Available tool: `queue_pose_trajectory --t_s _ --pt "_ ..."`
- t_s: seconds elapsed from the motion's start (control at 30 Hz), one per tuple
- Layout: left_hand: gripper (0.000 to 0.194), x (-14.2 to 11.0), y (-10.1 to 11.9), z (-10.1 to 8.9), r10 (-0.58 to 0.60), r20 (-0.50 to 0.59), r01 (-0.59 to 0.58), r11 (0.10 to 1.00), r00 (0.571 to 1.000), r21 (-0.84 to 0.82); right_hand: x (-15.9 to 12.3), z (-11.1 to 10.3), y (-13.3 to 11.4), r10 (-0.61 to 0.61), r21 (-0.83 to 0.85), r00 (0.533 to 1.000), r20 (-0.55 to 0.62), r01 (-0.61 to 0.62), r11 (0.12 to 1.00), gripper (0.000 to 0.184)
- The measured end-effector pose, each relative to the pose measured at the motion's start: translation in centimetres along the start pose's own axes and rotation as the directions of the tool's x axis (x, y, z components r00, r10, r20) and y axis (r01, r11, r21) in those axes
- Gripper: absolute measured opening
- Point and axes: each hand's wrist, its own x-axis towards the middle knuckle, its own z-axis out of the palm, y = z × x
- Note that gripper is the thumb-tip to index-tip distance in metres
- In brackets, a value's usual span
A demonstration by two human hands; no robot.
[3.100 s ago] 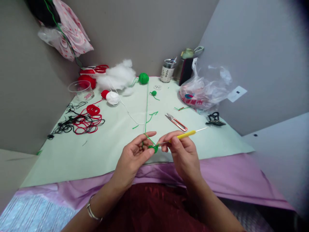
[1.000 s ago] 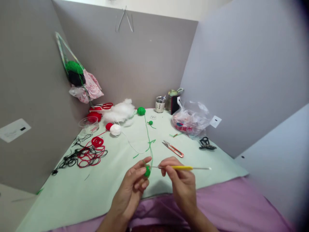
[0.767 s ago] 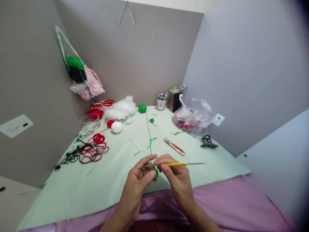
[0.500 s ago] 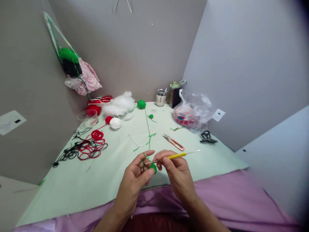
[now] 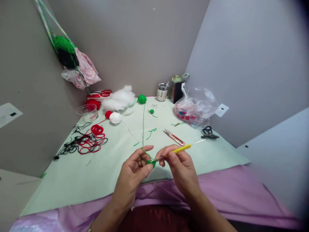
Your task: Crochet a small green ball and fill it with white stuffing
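**Closed grips on a crochet piece (image 5: 151,163) and a hook (image 5: 181,149)**

Head view. The left hand (image 5: 131,170) pinches the piece, which is small and green, between thumb and fingers, with its forefinger extended. The right hand (image 5: 182,166) grips the hook by its yellow handle, much like a pencil; one metal end reaches the piece, and the other points away to the right. Whether the near end passes through a stitch is too small to tell. Piece and hook are both above the near middle of the pale mat (image 5: 89,180). Green yarn (image 5: 143,122) runs from the green ball (image 5: 142,99), at the back of the mat, to the left hand and on to the piece.

Beyond the right hand lie the snips (image 5: 178,140), blades directed back and to the left; farther back is a small ball (image 5: 151,111), also green, with a loose tail. A white ball (image 5: 115,118) lies beside a red ball (image 5: 108,114), in front of fluffy stuffing (image 5: 119,99). On the left, red cord (image 5: 97,130) and black cord (image 5: 70,146) lie tangled together, near a clear tub (image 5: 87,112). At the back stand a cup (image 5: 162,92) and a jar (image 5: 177,78). A plastic bag (image 5: 194,108) occupies the right side, with a black clip (image 5: 209,132) nearer the mat's edge. Lilac cloth (image 5: 227,190) borders the mat's near edge.
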Motion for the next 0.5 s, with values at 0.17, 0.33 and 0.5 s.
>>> queue_pose_trajectory --t_s 0.17,0.33,0.5 --pt "0.036 -0.1 -0.2 -0.2 0.088 -0.046 -0.078 0.980 0.995 0.181 -0.5 0.0 -1.0 -0.151 -0.308 0.985 0.081 0.169 0.936 0.021" --pt "0.034 -0.6 -0.6 0.3 0.247 -0.153 -0.186 0.925 0.957 0.332 -0.9 0.5 -1.0 -0.446 -0.635 0.819 0.361 0.566 0.525 0.021" --pt "0.058 -0.1 -0.4 0.6 -0.116 -0.037 0.109 0.982 0.993 -0.157 -1.3 0.5 0.0 -0.533 -0.724 0.773 0.344 0.580 0.373 0.030"
